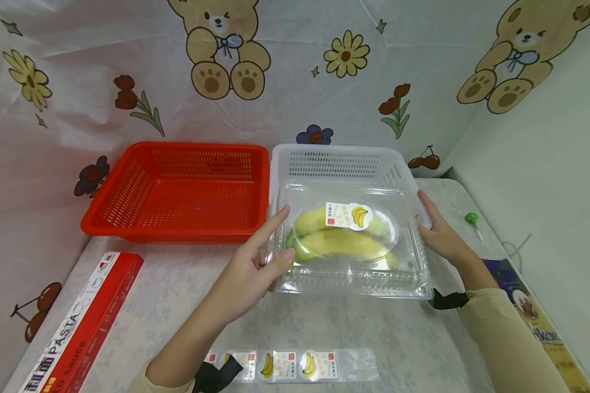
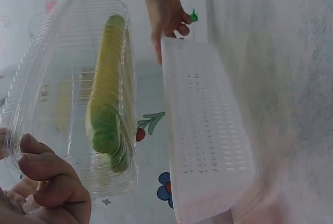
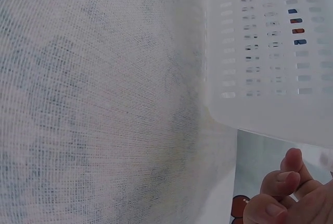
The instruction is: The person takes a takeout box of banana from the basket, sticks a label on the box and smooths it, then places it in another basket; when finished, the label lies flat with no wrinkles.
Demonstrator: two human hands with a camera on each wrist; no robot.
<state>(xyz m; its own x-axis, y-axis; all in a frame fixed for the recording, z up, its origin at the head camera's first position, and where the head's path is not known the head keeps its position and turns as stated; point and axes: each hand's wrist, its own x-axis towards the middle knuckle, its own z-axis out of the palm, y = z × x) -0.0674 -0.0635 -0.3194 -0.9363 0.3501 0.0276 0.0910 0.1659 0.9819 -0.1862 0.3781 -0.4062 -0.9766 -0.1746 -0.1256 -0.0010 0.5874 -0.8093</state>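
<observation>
My left hand (image 1: 248, 273) grips the left side of a clear plastic clamshell box (image 1: 344, 284), thumb and index finger along its edge. Yellow-green bananas (image 1: 339, 243) lie inside it, and a white banana sticker (image 1: 349, 216) is on the lid. In the left wrist view, the box (image 2: 52, 109) is held up, apart from the white basket (image 2: 197, 130). At the right end of the white basket (image 1: 334, 154), my right hand (image 1: 444, 237) holds the rim. Its other fingers (image 3: 276, 185) curl loosely outside the basket wall in the right wrist view.
A red basket (image 1: 201, 210) stands left of the white one. A red pasta box (image 1: 86, 322) lies at the left edge. Several banana stickers on a strip (image 1: 295, 365) lie in front. At the right are a green-topped lollipop (image 1: 472, 218) and a blue-and-yellow packet (image 1: 536, 322).
</observation>
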